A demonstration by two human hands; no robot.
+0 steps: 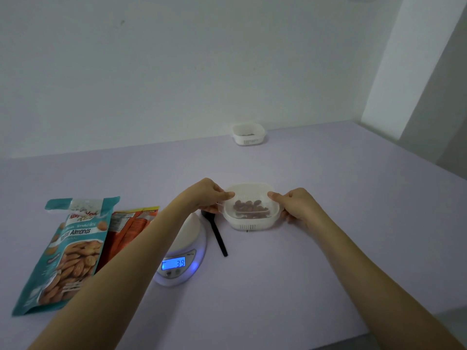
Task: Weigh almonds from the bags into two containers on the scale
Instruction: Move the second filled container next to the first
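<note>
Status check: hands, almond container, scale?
Left hand and right hand grip the almond container, right of the scale. Display shows 3.9. Black spoon lies between them.

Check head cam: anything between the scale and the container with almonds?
Yes: a black spoon lies on the table between the scale and the held container, head view.

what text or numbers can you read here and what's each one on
"3.9" on the lit blue display of the scale
"Almonds" on the teal bag; a line above it seems to read "snacks", uncertain
Red brand lettering at the teal bag's top: too blurred to read
Print on the orange bag: too small and blurred to read
Containers and black spoon: no text visible
</note>
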